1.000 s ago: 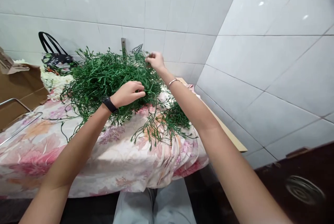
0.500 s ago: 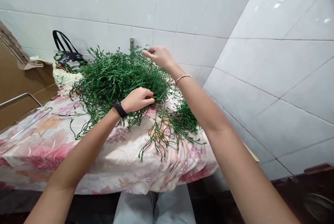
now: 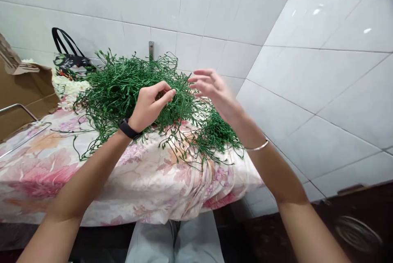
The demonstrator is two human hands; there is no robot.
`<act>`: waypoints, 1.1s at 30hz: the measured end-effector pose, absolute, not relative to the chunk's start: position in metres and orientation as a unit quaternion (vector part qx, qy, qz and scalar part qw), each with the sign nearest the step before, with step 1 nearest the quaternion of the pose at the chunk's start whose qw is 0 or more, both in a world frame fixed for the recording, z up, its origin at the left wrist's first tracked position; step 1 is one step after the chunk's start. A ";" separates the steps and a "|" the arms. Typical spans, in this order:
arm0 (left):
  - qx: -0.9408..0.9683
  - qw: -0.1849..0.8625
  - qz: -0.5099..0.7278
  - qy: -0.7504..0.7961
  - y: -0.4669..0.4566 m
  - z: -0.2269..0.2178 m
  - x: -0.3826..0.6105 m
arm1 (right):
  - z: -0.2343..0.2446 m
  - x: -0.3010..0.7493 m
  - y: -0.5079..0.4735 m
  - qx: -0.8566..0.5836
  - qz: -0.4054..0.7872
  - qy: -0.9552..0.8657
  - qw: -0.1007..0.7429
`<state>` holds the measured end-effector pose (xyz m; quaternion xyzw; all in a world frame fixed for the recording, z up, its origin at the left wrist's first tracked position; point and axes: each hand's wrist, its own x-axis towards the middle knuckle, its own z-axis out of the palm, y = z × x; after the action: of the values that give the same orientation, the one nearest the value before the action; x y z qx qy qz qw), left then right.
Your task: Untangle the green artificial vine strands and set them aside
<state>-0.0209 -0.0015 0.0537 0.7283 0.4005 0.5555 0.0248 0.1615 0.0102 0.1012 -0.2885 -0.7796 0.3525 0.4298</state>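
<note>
A big heap of thin green plastic-looking stems (image 3: pixel 119 83) with small budded tips lies on a flowered cloth. In front of the heap, my left hand (image 3: pixel 150 105), with a black band at the wrist, pinches green stems between thumb and forefinger; how many is unclear among the tangle. My right hand (image 3: pixel 216 93), with a thin bracelet at the wrist, is raised just right of the heap. Its fingers are apart and slightly blurred, with nothing visible in them. Below it a smaller bunch of green stems (image 3: pixel 218 132) rests near the table's right end.
White flowers (image 3: pixel 72 88) and a dark floral bag (image 3: pixel 72 63) with black handles sit left of the heap. A cardboard box (image 3: pixel 27 95) and a bent metal wire frame (image 3: pixel 30 138) are at far left. The flowered tablecloth (image 3: pixel 123 185) hangs over the front edge. Tiled walls close off the back and right.
My left hand has risen from the heap's lower front. My right hand has come away from the top of the heap, moving right and down, and its fingers have spread.
</note>
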 end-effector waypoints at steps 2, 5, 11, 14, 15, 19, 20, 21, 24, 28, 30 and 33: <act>0.714 -0.029 0.570 0.406 -0.009 0.053 -0.013 | 0.089 0.164 -0.002 -0.289 0.386 -0.791 0.378; 0.708 -0.094 0.570 0.407 -0.016 0.049 -0.003 | 0.076 0.162 -0.009 -0.291 0.415 -0.809 0.297; 0.689 -0.110 0.616 0.366 -0.019 0.052 -0.011 | 0.077 0.175 -0.005 -0.236 0.458 -0.771 0.373; 0.687 -0.110 0.627 0.351 -0.018 0.060 -0.024 | 0.083 0.188 0.004 -0.244 0.474 -0.743 0.405; 0.677 -0.113 0.628 0.365 -0.018 0.062 -0.028 | 0.084 0.191 0.008 -0.253 0.476 -0.730 0.421; 0.611 -0.136 0.675 0.391 -0.016 0.060 -0.034 | 0.080 0.198 0.019 -0.308 0.433 -0.694 0.486; 0.604 -0.126 0.691 0.376 -0.015 0.056 -0.033 | 0.078 0.199 0.021 -0.326 0.413 -0.695 0.489; 0.612 -0.098 0.700 0.356 -0.014 0.053 -0.032 | 0.076 0.199 0.022 -0.340 0.397 -0.697 0.491; 0.729 0.074 0.613 0.295 -0.012 0.044 -0.025 | 0.069 0.198 0.027 -0.324 0.395 -0.688 0.516; 0.834 0.248 0.430 0.241 -0.007 0.033 -0.014 | 0.052 0.189 0.034 -0.234 0.476 -0.645 0.550; 0.826 0.319 0.415 0.210 -0.006 0.026 -0.008 | 0.042 0.183 0.036 -0.213 0.506 -0.628 0.552; 0.771 0.436 0.424 0.190 -0.005 0.018 0.001 | 0.033 0.177 0.037 -0.210 0.516 -0.629 0.542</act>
<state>0.0006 -0.0048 0.0184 0.7708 0.1904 0.4240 0.4358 0.1768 0.0367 0.0332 -0.2096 -0.6294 0.5159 0.5421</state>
